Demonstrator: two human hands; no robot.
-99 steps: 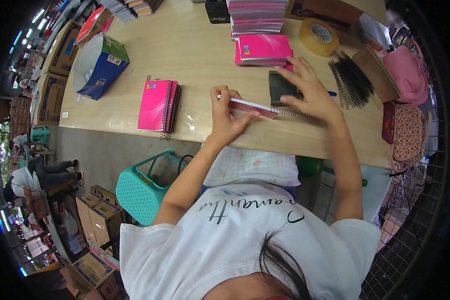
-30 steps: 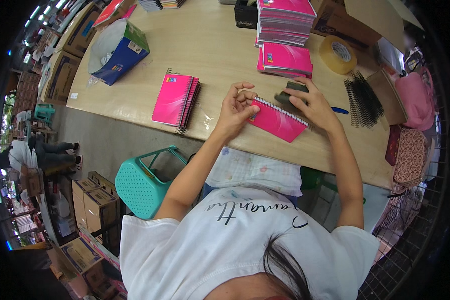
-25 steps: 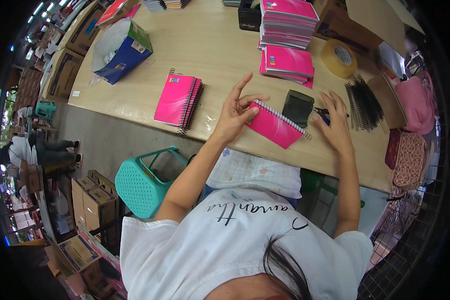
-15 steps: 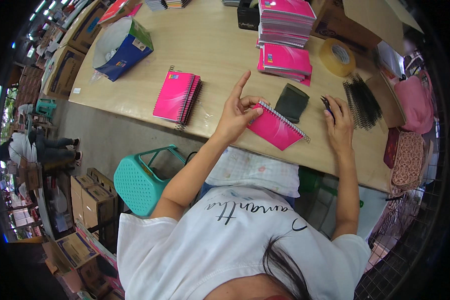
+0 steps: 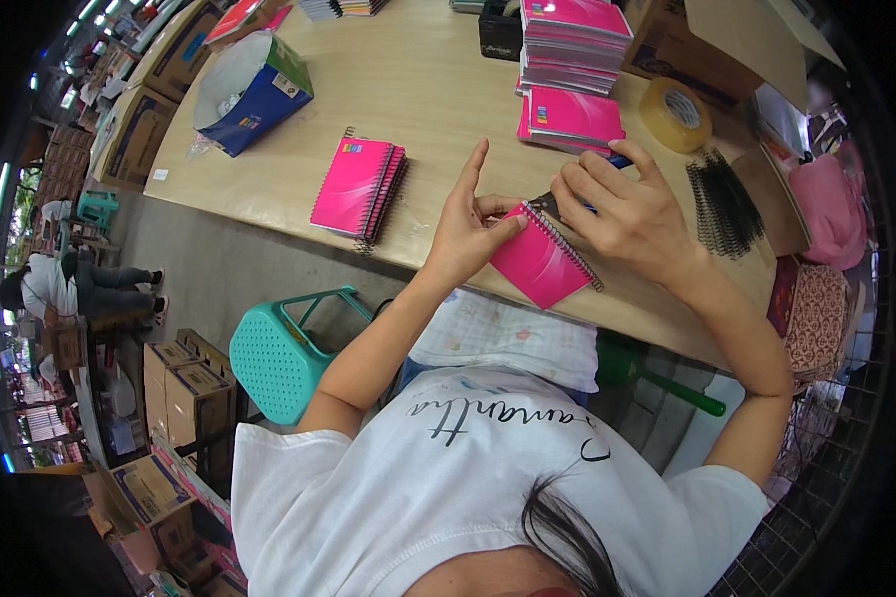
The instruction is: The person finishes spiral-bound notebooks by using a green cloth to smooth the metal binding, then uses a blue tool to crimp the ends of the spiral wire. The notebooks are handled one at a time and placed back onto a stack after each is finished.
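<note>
My left hand [image 5: 460,237] pinches a small pink spiral notebook [image 5: 546,267] near its upper corner, between thumb and fingers, with the index finger pointing up. A black wire coil runs along the notebook's right edge. Closed round pliers with blue handles [image 5: 619,161] is my right hand [image 5: 632,217]. Their dark jaws meet the top end of the coil, close to my left fingertips; the exact grip of the jaws is too small to tell. To the left lies a short stack of pink spiral notebooks [image 5: 353,184].
Tall stacks of pink booklets [image 5: 572,60], a roll of tape [image 5: 675,114] and loose black coils [image 5: 724,204] are on the table [image 5: 423,109]. A blue box [image 5: 259,104] stands at left. A green stool [image 5: 281,363] is beside me; a pink bag [image 5: 831,209] lies right.
My right hand has moved left and up from the table's right side, bringing the pliers to the coil's top end. The notebook in my left hand has turned to a steeper slant.
</note>
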